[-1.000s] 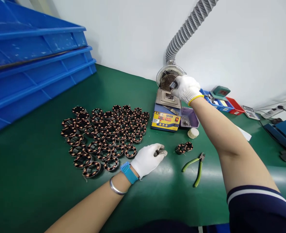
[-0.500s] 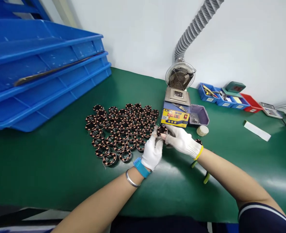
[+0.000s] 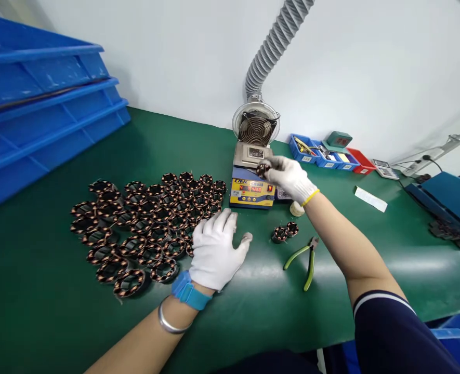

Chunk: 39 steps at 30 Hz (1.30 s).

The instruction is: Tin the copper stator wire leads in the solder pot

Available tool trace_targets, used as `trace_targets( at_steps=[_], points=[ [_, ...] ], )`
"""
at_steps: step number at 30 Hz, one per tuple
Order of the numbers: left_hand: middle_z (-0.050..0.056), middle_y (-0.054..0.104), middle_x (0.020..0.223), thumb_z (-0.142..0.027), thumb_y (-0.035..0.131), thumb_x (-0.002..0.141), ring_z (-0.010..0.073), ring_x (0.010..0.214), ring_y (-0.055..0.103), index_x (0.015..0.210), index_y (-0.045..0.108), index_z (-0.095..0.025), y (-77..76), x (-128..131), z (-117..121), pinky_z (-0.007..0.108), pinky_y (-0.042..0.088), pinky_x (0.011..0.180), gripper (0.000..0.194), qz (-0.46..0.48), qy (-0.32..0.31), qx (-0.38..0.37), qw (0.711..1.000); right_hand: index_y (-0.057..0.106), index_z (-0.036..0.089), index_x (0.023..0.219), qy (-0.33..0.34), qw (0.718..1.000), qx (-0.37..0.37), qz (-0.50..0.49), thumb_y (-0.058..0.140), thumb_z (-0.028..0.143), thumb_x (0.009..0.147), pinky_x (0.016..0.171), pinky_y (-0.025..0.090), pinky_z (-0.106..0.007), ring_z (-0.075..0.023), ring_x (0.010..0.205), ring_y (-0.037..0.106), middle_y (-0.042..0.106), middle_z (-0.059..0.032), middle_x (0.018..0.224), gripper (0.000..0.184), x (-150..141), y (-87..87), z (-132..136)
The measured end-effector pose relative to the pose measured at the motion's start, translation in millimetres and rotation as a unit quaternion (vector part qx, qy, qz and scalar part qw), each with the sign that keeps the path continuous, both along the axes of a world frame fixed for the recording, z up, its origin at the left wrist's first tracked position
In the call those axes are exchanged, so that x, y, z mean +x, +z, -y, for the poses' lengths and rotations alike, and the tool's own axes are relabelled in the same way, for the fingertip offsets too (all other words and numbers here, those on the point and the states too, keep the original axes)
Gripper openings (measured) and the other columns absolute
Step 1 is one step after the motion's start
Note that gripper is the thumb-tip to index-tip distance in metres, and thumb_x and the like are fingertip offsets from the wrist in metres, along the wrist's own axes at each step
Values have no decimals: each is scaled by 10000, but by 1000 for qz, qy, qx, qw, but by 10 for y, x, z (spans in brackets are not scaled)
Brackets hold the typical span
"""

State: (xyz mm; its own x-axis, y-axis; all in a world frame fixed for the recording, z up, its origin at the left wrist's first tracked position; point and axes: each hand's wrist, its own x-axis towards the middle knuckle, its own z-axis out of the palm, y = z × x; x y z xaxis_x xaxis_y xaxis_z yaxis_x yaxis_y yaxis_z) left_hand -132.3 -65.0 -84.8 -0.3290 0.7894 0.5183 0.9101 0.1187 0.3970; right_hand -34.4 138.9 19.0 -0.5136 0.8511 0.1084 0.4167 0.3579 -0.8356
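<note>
My right hand, in a white glove with a yellow cuff, grips a copper-wound motor stator by its side. It holds the stator up at the front of the solder pot, just below the pot's small square bath. My left hand, also gloved, is open with fingers spread and holds nothing. It lies at the right edge of a large group of stators and partly hides the nearest ones. Two more stators stand right of the left hand. Green-handled cutters lie below them, jaws toward the back.
A round fan with a grey exhaust hose stands behind the pot. Stacked blue crates are at the left. Small blue bins, a red bin, a white strip and a pale round block lie rightward.
My left hand has let go of the stator and opened by the group. My right hand has lifted that stator up to the pot. The view has swung right, uncovering the cutters.
</note>
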Motion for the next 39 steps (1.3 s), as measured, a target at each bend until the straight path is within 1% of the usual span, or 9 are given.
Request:
trace_targets(
  at_steps=[4, 7, 10, 15, 23, 27, 31, 35, 39],
  points=[
    [159, 545, 1340, -469, 530, 814, 353, 1202, 486, 1202, 582, -151, -20, -57, -42, 543, 331, 994, 504, -38, 38, -97, 994, 647, 183, 1127, -83, 981, 167, 59, 682, 285, 694, 920, 503, -372, -194, 925, 650, 702, -28, 997, 446, -155, 117, -540],
    [156, 554, 1323, -455, 515, 820, 344, 1210, 470, 1205, 575, -142, -37, -87, -52, 529, 330, 992, 500, -51, 31, -119, 991, 630, 160, 1156, -93, 968, 220, 83, 652, 258, 703, 940, 485, -371, -208, 977, 637, 693, -52, 1035, 464, -240, 67, -789],
    [150, 567, 1301, -447, 507, 828, 346, 1202, 466, 1210, 573, -129, -25, -97, -43, 525, 336, 993, 502, -55, 21, -125, 990, 616, 182, 1182, -87, 961, 240, 107, 632, 277, 709, 947, 477, -383, -219, 1023, 620, 680, -53, 1087, 482, -290, -15, -898],
    [148, 572, 1297, -427, 541, 816, 351, 1222, 459, 1196, 590, -129, -32, -55, -21, 518, 342, 1024, 485, -46, -11, -119, 992, 674, 244, 1077, -96, 951, 237, 173, 633, 393, 701, 880, 499, -405, -239, 938, 641, 700, -19, 972, 407, -326, -28, -884],
    [136, 565, 1324, -399, 554, 833, 303, 1219, 501, 1231, 574, -144, -96, 46, 11, 470, 357, 1060, 473, -38, -136, -69, 988, 704, 225, 978, -103, 946, 232, 201, 619, 397, 701, 818, 495, -351, -225, 875, 639, 705, -36, 914, 337, -364, 35, -818],
    [136, 552, 1333, -396, 581, 815, 316, 1202, 503, 1079, 627, -164, -50, 33, 13, 469, 399, 999, 354, -32, -83, -54, 995, 708, 211, 976, -105, 946, 226, 208, 626, 386, 695, 813, 490, -328, -213, 865, 637, 706, -42, 912, 340, -378, 36, -794],
    [160, 536, 1329, -433, 624, 771, 342, 1167, 510, 910, 638, -162, -7, 7, 1, 487, 402, 969, 305, -31, -12, -88, 996, 708, 203, 964, -111, 952, 210, 192, 628, 388, 703, 823, 489, -328, -205, 853, 641, 707, -36, 879, 330, -358, 72, -790],
    [142, 571, 1271, -439, 627, 765, 328, 1115, 531, 929, 634, -171, -13, -8, -12, 483, 392, 959, 314, -40, -12, -107, 993, 693, 153, 997, -106, 967, 184, 142, 644, 363, 714, 824, 490, -302, -182, 828, 643, 709, -38, 848, 356, -296, 169, -776],
    [121, 625, 1158, -430, 591, 792, 302, 1027, 564, 943, 628, -176, -39, -23, -15, 484, 370, 969, 298, -49, -17, -111, 993, 652, 91, 1045, -101, 988, 108, 52, 638, 337, 766, 779, 504, -271, -160, 823, 636, 710, -57, 870, 372, -184, 233, -644]
  ],
)
